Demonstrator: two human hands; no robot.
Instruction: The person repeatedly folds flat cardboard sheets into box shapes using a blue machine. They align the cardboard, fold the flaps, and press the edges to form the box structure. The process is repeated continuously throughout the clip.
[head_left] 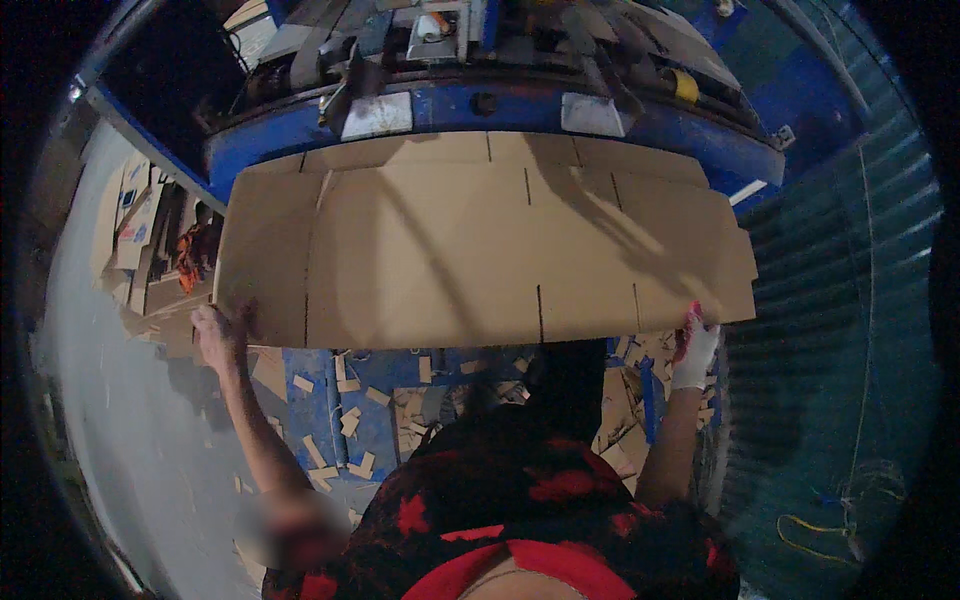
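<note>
Some tan cardboard, long, slotted, shadow-streaked, upper mid-frame; left hand gripping lower-left corner, gloved right hand gripping edge lower right.

Grey floor spreads at left, a dark green corrugated wall at right

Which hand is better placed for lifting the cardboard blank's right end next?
Probably the right hand: it holds the slotted cardboard blank near that end, while the left hand is at the opposite end.
</note>
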